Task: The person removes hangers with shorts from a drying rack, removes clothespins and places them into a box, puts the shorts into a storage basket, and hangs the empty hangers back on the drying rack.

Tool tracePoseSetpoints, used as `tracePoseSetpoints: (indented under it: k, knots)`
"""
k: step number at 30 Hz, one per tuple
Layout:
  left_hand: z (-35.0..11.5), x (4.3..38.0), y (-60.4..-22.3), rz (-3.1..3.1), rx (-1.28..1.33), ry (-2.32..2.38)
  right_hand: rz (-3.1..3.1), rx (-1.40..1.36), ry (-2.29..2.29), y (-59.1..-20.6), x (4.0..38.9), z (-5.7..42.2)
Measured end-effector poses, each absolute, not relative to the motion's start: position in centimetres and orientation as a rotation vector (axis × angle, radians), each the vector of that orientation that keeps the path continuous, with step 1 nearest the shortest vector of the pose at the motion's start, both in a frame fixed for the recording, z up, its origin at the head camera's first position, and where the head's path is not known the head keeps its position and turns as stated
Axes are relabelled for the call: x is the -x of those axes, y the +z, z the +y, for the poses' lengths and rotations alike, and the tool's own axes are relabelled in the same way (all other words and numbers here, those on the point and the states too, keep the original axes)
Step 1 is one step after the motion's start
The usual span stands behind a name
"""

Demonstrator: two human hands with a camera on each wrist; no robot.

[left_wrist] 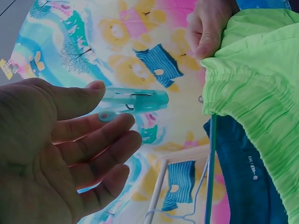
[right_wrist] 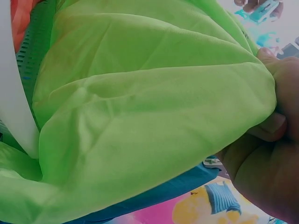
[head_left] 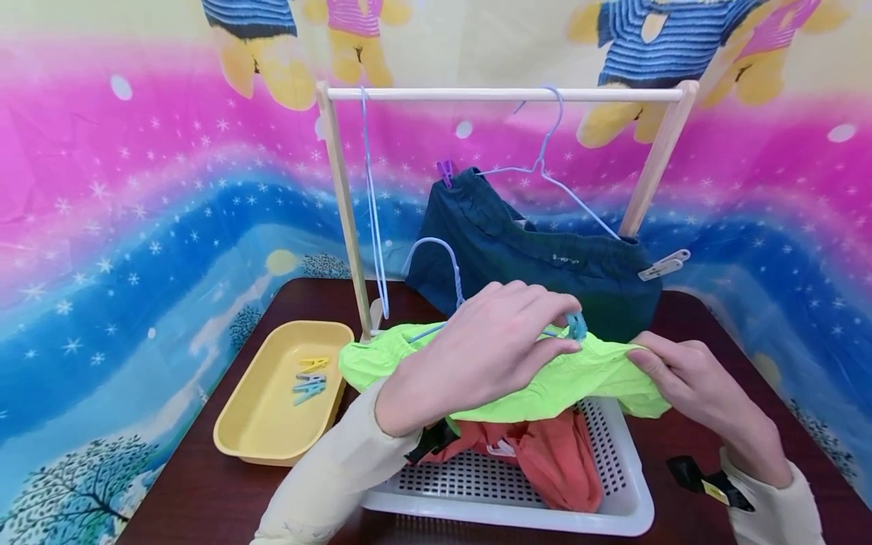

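My left hand [head_left: 480,341] pinches a teal clothespin [left_wrist: 145,99] between thumb and fingers, just over the waistband of lime-green elastic-waist shorts [head_left: 538,397]. In the left wrist view the clothespin is apart from the fabric. With thumb and fingers my right hand [head_left: 711,390] grips the right end of the green waistband and holds it out to the side. A light-blue hanger [head_left: 458,276] runs into the waistband, its hook standing up behind my left hand; much of its bar is hidden by the shorts and the hand.
Beneath the green shorts stands a white perforated basket [head_left: 504,511] holding a red garment [head_left: 562,469]. A yellow tray [head_left: 238,424] with several clothespins [head_left: 309,387] sits left. Behind, a wooden rack [head_left: 450,94] bears an unladen hanger [head_left: 373,204] and clipped dark-blue shorts [head_left: 531,265].
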State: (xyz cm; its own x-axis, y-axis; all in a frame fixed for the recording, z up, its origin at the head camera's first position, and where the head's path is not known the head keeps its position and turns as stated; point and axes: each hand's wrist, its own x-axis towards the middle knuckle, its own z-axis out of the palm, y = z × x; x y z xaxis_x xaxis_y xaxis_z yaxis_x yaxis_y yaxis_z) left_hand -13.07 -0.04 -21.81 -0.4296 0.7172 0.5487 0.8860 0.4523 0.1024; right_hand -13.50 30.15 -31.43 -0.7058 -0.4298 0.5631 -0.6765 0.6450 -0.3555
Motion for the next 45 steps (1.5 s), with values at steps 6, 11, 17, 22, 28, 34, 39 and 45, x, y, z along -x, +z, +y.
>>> tracePoseSetpoints:
  k: [6, 11, 17, 22, 28, 34, 39, 45]
  knots:
    - [-2.1, 12.1, -22.4, -2.255, 1.331, -0.660, -2.411, -0.870, 0.777, -31.6, 13.6, 30.2]
    - [-3.8, 11.6, -23.1, -2.234, 1.326, -0.741, -2.408, -0.871, 0.779, -31.6, 13.6, 30.2]
    - [-6.2, 11.0, -24.1, -2.187, 1.262, -0.789, -2.404, -0.883, 0.769, -31.4, 13.7, 30.1]
    - [-7.6, 10.5, -24.8, -2.209, 1.184, -0.814, -2.401, -0.860, 0.758, -31.4, 13.6, 30.1]
    - [-8.9, 10.4, -25.6, -2.235, 1.144, -0.868, -2.401, -0.858, 0.764, -31.6, 13.6, 30.2]
    - [-10.4, 10.6, -26.4, -2.275, 1.142, -0.878, -2.389, -0.867, 0.765, -31.6, 13.7, 30.4]
    - [-11.8, 10.5, -27.4, -2.384, 1.075, -0.860, -2.394, -0.865, 0.765, -31.6, 13.7, 30.4]
    - [-13.7, 10.5, -29.0, -2.534, 0.954, -0.831, -2.402, -0.859, 0.759, -31.5, 13.6, 30.4]
